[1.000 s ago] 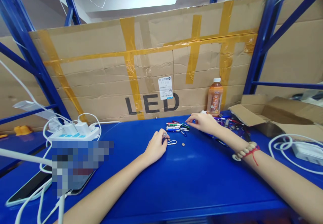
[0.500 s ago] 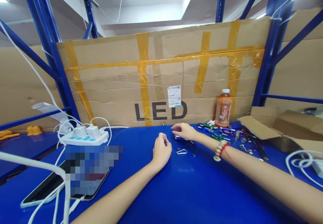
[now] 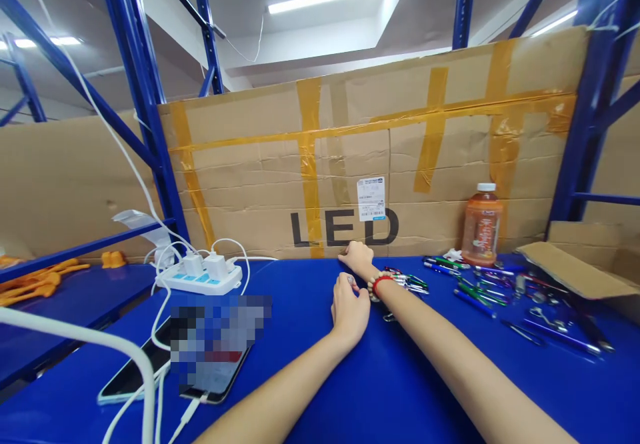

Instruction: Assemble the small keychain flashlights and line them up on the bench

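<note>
My left hand [image 3: 350,311] is closed in a pinch above the blue tabletop [image 3: 320,391], its fingertips round a small shiny thing [image 3: 350,280] too little to name. My right hand [image 3: 359,257] reaches past it to the back edge of the table, close against the cardboard. Its fingers are bent downward and pressed together; what they hold, if anything, is hidden. A beaded bracelet with a red cord [image 3: 379,283] is on the right wrist. Beside that wrist lies a bunch of pens [image 3: 413,284]. A metal carabiner [image 3: 389,317] shows partly from behind the forearm.
Loose pens and small metal parts [image 3: 480,294] are scattered to the right. An orange drink bottle [image 3: 482,227] stands behind them, an open cardboard box [image 3: 575,267] beyond. On the left are a power strip [image 3: 203,281], white cables [image 3: 145,364] and two phones [image 3: 220,371].
My right hand has moved from beside the pens to the table's back edge, where a small shiny item lay. The left hand keeps its pinch. The camera view has turned left.
</note>
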The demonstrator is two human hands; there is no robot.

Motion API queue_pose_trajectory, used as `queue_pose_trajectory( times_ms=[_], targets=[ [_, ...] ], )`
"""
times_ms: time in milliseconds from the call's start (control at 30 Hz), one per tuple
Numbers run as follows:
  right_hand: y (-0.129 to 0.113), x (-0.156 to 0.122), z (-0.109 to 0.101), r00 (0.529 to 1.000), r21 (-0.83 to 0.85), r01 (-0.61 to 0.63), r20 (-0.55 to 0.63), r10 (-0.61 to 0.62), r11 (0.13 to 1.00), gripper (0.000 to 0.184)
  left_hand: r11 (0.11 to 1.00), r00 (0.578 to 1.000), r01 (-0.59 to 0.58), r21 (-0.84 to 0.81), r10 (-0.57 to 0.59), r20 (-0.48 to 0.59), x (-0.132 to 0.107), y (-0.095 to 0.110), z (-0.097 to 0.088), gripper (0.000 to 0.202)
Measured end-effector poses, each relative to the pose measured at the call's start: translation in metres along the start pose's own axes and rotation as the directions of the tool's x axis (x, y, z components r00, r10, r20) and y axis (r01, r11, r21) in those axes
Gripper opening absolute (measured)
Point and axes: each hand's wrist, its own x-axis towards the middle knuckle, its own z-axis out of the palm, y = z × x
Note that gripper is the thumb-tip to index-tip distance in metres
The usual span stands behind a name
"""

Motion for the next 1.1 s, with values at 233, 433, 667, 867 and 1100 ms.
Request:
queue_pose_trajectory(
  times_ms=[233,433,667,867,1100],
  targets=[
    [0.004,-0.001,0.001,1.000,-0.001,-0.027,-0.007,0.027,1.000,0.014,1.000,1.000,0.020,-0.022,-0.020,-0.022,0.001,-0.001,0.001,0.017],
    [0.010,-0.010,-0.020,0.993,0.046,0.089,0.073,-0.093,0.995,0.019,0.999,1.000,-0.003,-0.039,0.002,-0.028,0.004,-0.006,0.002,0.017],
    [0.053,-0.030,-0.064,0.979,0.065,0.116,0.160,-0.125,0.991,0.025,0.996,0.998,-0.062,-0.063,0.060,-0.030,0.006,-0.010,0.005,0.015],
    [0.104,-0.040,-0.083,0.996,0.042,0.046,0.072,-0.049,0.998,0.025,0.989,0.992,-0.127,-0.073,0.127,0.004,0.005,-0.010,0.005,0.014],
    [0.123,-0.051,-0.076,0.989,0.045,0.122,0.074,-0.125,0.992,0.019,0.974,0.974,-0.218,-0.058,0.221,0.054,0.002,-0.004,0.001,0.014]
  ],
)
